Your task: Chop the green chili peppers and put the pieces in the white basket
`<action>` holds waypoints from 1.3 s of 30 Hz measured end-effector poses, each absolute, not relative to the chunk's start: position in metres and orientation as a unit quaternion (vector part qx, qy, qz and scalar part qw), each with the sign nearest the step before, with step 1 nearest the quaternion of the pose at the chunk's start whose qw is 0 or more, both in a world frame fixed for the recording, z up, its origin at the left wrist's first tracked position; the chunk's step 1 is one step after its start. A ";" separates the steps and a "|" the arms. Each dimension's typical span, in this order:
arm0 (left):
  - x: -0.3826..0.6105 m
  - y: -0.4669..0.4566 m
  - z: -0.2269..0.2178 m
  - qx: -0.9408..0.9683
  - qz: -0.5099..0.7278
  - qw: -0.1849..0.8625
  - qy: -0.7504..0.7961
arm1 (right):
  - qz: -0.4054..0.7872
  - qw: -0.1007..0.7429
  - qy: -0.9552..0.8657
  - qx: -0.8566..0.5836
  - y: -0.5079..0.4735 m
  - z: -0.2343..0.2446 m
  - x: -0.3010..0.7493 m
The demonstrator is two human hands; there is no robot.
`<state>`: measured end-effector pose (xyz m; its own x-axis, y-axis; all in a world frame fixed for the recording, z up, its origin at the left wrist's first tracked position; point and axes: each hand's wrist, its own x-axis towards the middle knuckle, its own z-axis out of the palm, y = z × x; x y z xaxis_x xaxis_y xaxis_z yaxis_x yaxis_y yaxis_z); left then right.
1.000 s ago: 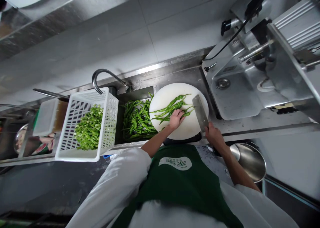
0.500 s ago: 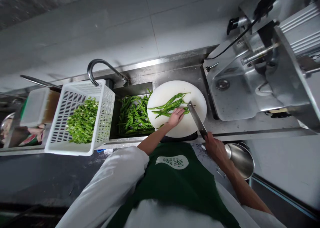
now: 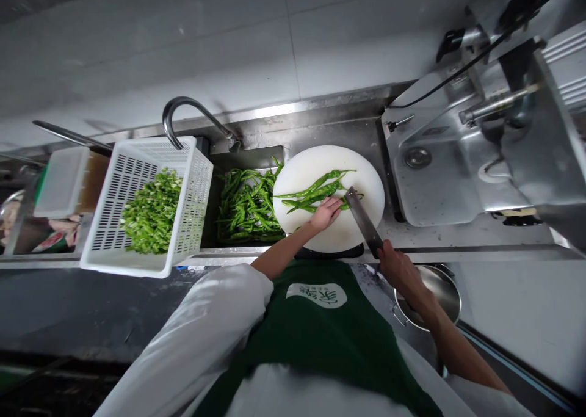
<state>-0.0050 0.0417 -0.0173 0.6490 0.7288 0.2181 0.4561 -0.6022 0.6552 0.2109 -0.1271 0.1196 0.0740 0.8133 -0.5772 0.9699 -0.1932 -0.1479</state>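
Peppers (image 3: 326, 190) on round white cutting board (image 3: 339, 239) | left forearm (image 3: 286, 252) slanting forward and rightward, left hand (image 3: 326, 213) palm-down over nearest peppers, fingers close together, cannot tell if pinching | right forearm (image 3: 451, 337) angled inward, right hand (image 3: 394, 264), fingers wrapped around cleaver (image 3: 363, 220) handle, blade just beside left hand

The left grip (image 3: 326, 214) lies palm-down, the right grip (image 3: 396, 265) is tightly curled, both forearms (image 3: 287, 247) stretched forward.
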 end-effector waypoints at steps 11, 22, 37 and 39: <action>-0.009 0.046 -0.015 0.862 0.219 0.283 0.359 | -0.328 0.127 0.614 0.707 -0.097 0.117 0.192; -0.015 0.075 0.021 0.824 0.238 0.221 0.465 | -0.300 0.098 0.607 0.729 -0.105 0.091 0.212; -0.002 0.090 -0.004 0.832 0.236 0.250 0.435 | -0.280 0.113 0.577 0.759 -0.138 0.101 0.212; -0.001 0.090 -0.003 0.832 0.242 0.259 0.427 | -0.279 0.108 0.572 0.763 -0.141 0.104 0.212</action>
